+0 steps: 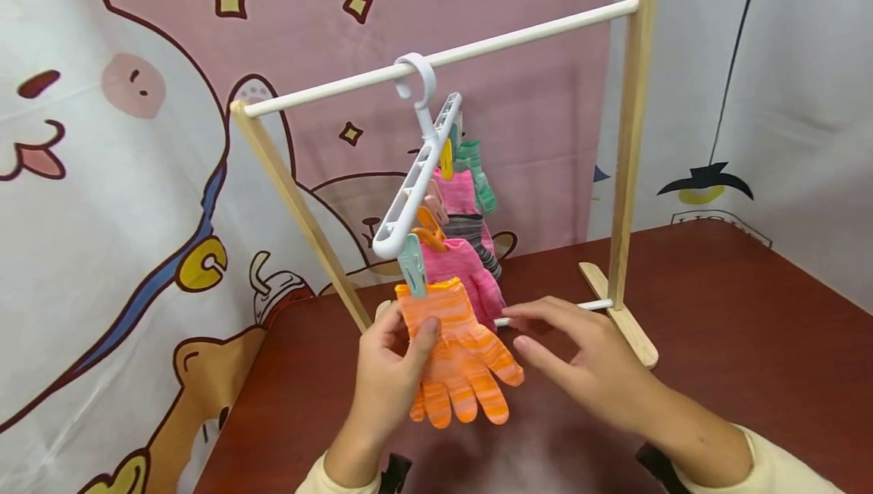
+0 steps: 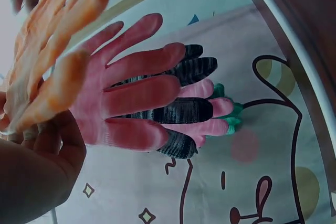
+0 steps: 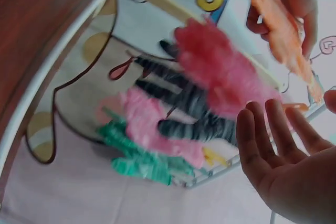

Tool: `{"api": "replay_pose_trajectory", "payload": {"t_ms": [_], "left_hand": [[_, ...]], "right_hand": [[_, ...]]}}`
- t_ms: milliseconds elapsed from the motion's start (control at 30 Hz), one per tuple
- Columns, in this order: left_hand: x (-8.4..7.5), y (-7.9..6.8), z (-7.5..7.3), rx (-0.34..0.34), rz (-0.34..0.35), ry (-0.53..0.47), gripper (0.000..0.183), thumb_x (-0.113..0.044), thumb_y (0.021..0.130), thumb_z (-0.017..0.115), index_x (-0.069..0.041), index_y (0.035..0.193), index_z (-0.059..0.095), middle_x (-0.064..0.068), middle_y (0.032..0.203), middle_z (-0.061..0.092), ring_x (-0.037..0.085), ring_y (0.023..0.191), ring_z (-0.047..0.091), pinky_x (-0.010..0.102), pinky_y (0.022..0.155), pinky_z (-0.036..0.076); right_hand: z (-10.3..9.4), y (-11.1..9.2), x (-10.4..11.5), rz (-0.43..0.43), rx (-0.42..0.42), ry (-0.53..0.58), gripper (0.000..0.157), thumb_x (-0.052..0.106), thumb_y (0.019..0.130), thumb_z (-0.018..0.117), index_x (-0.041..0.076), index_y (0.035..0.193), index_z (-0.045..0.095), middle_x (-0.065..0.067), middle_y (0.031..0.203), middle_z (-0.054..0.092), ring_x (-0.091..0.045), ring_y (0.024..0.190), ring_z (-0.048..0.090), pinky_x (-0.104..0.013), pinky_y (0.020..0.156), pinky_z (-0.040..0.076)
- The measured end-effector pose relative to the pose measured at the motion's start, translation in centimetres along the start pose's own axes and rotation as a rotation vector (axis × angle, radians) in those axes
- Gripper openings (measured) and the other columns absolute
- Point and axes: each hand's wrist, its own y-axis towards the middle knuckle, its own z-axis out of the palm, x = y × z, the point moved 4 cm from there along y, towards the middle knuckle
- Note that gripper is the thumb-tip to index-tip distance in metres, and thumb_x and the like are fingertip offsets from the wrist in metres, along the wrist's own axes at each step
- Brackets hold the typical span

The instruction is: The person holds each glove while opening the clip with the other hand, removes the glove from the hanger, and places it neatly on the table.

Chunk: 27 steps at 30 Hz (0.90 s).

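Note:
In the head view an orange glove (image 1: 460, 361) hangs fingers-down from a pale blue-green clothespin (image 1: 412, 267) at the near end of a white hanger (image 1: 411, 195). My left hand (image 1: 390, 373) pinches its left side below the cuff, thumb across the front. To the right is my right hand (image 1: 596, 365), its fingers loosely spread and holding nothing. The right wrist view shows that hand (image 3: 296, 174) close to the hanging gloves. Behind the orange glove hang a pink glove (image 2: 142, 95), a black-grey striped glove (image 2: 197, 110), another pink glove (image 3: 144, 121) and a green glove (image 3: 142, 161).
The hanger hooks over the white bar (image 1: 532, 33) of a wooden rack, whose right post (image 1: 630, 153) stands on a wooden foot (image 1: 630, 339). Orange (image 1: 430, 229) and yellow (image 1: 446, 159) clothespins grip other gloves. A cartoon-printed curtain (image 1: 518, 92) backs the dark red table (image 1: 743, 327).

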Motion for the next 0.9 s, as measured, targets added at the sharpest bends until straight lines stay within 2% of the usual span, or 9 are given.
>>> {"api": "replay_pose_trajectory", "payload": {"t_ms": [133,233,300,400,500,567,700,800,900], "left_hand": [[0.1,-0.2,0.8,0.034,-0.014,-0.006,0.024,-0.008,0.089,0.058,-0.015,0.112,0.06,0.009,0.098,0.066,0.019,0.08,0.065,0.036,0.065,0.055],[0.1,-0.3,1.2,0.041,-0.018,0.003,0.024,-0.008,0.089,0.058,-0.015,0.111,0.06,0.008,0.099,0.066,0.018,0.081,0.064,0.035,0.066,0.055],[0.0,-0.4,1.5,0.045,-0.015,0.007,0.024,-0.008,0.089,0.058,-0.014,0.112,0.06,0.008,0.1,0.066,0.017,0.082,0.064,0.034,0.067,0.055],[-0.3,-0.6,1.8,0.05,0.001,0.041,0.024,-0.007,0.089,0.059,-0.014,0.112,0.06,0.007,0.1,0.066,0.016,0.083,0.064,0.033,0.067,0.055],[-0.7,-0.7,2.1,0.058,0.023,0.071,0.025,-0.007,0.088,0.059,-0.013,0.112,0.06,0.006,0.101,0.066,0.015,0.085,0.064,0.032,0.069,0.055],[-0.8,-0.7,2.2,0.053,0.039,0.083,0.026,-0.006,0.088,0.06,-0.013,0.113,0.06,0.006,0.102,0.066,0.014,0.086,0.064,0.031,0.07,0.055],[-1.0,-0.6,1.9,0.027,0.071,0.108,0.028,-0.006,0.087,0.06,-0.016,0.113,0.058,0.004,0.103,0.063,0.015,0.09,0.062,0.031,0.073,0.054],[-0.8,-0.4,1.4,0.011,0.057,0.101,0.03,-0.007,0.089,0.058,-0.018,0.116,0.055,0.003,0.105,0.06,0.018,0.091,0.06,0.031,0.073,0.054],[-0.7,-0.3,1.0,0.003,0.027,0.082,0.034,-0.008,0.091,0.055,-0.019,0.122,0.051,0.004,0.107,0.058,0.02,0.092,0.058,0.031,0.074,0.053]], "right_hand": [[0.9,1.1,0.6,0.077,-0.005,0.15,0.036,0.019,0.085,0.065,0.023,0.12,0.056,0.013,0.108,0.062,-0.004,0.096,0.06,-0.019,0.08,0.049],[1.7,1.7,1.1,0.104,0.006,0.246,0.036,0.021,0.086,0.065,0.024,0.12,0.055,0.011,0.106,0.062,-0.006,0.092,0.06,-0.023,0.078,0.05],[2.1,1.9,1.2,0.124,0.024,0.303,0.032,0.023,0.086,0.065,0.026,0.117,0.056,0.011,0.105,0.062,-0.006,0.091,0.061,-0.024,0.075,0.052],[2.6,1.9,1.3,0.12,0.037,0.384,0.02,0.02,0.086,0.064,0.023,0.106,0.061,0.008,0.097,0.062,-0.008,0.083,0.059,-0.025,0.067,0.052],[2.6,1.6,1.4,0.093,0.023,0.409,0.009,0.017,0.086,0.065,0.021,0.094,0.063,0.006,0.085,0.059,-0.008,0.074,0.056,-0.024,0.06,0.05],[2.5,1.6,1.4,0.06,0.009,0.401,0.007,0.015,0.086,0.065,0.021,0.09,0.064,0.005,0.079,0.057,-0.007,0.071,0.053,-0.023,0.058,0.048],[2.5,1.8,1.5,0.025,-0.002,0.4,0.008,0.014,0.086,0.065,0.02,0.09,0.064,0.006,0.078,0.056,-0.006,0.07,0.052,-0.021,0.056,0.046],[2.7,2.0,1.4,0.015,0.003,0.409,0.007,0.014,0.086,0.064,0.02,0.089,0.064,0.006,0.079,0.056,-0.007,0.071,0.052,-0.022,0.057,0.046],[3.0,2.1,1.2,0.05,0.03,0.437,0.005,0.016,0.087,0.063,0.02,0.09,0.063,0.005,0.078,0.057,-0.007,0.07,0.054,-0.023,0.057,0.048]]}}
